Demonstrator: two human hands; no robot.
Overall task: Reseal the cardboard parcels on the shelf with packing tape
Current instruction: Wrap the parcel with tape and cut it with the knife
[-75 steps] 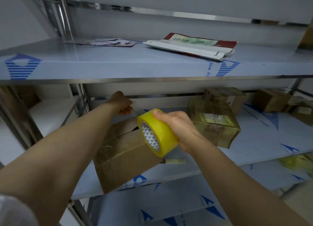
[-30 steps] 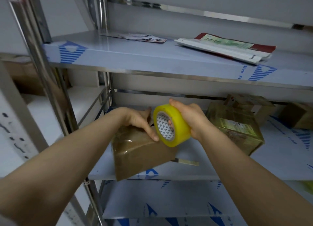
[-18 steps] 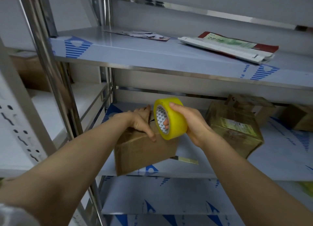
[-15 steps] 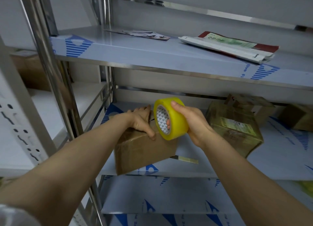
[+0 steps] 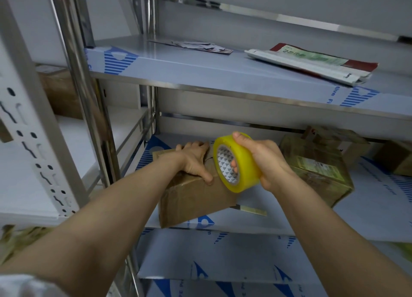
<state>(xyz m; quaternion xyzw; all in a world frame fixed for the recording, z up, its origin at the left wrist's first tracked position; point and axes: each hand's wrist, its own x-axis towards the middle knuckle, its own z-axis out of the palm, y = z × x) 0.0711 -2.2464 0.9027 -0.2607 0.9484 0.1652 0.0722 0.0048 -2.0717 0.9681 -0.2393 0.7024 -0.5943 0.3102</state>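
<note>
A brown cardboard parcel lies on the middle shelf, one corner hanging over the front edge. My left hand rests on its top, fingers spread across the flaps and thumb down the near side. My right hand grips a yellow roll of packing tape just right of the parcel's top, thumb over the rim and fingers through the core. A tape-wrapped parcel with a label sits to the right, with more parcels behind it.
A small cutter lies on the shelf beside the near parcel. The upper shelf carries flat mail bags and papers. Steel uprights stand at left. Another box sits in the left bay.
My view has shifted right and closer to the shelf. My left hand moved from the shelf's back onto the parcel top and pushed it flatter; my right hand raised the tape roll beside it.
</note>
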